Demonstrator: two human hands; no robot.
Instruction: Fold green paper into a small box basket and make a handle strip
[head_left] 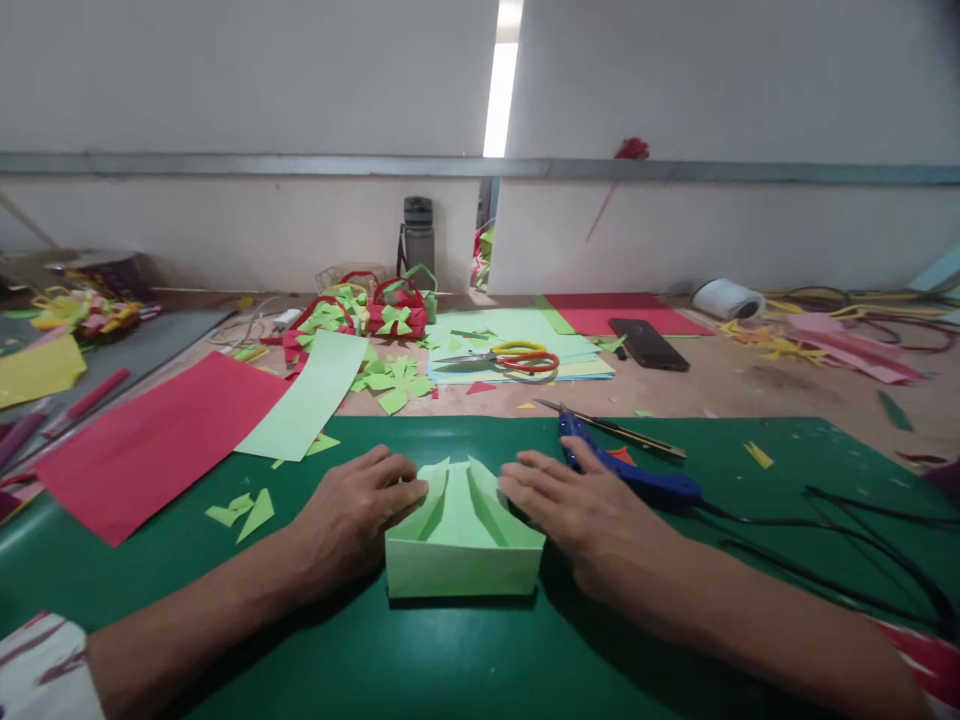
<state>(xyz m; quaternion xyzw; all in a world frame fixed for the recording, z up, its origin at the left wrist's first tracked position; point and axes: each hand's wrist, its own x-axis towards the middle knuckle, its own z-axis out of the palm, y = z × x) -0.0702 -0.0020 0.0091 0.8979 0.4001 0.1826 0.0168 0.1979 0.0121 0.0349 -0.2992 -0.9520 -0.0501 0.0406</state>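
A light green folded paper box (461, 540) sits on the dark green cutting mat (480, 640) right in front of me. My left hand (352, 510) rests against the box's left side, fingers curled with the tips touching its folded flap. My right hand (566, 500) lies flat on the mat against the box's right side, fingers stretched toward the flap. Neither hand lifts the box. A blue glue gun (637, 475) lies just beyond my right hand.
A red sheet (150, 440) and a pale green strip (311, 395) lie at left. Red-handled scissors (517, 357) rest on stacked paper behind. A black phone (647, 343), a white roll (726, 298), red-and-green paper baskets (360, 310), a grey bottle (418, 235) and black cables (862, 560) surround the mat.
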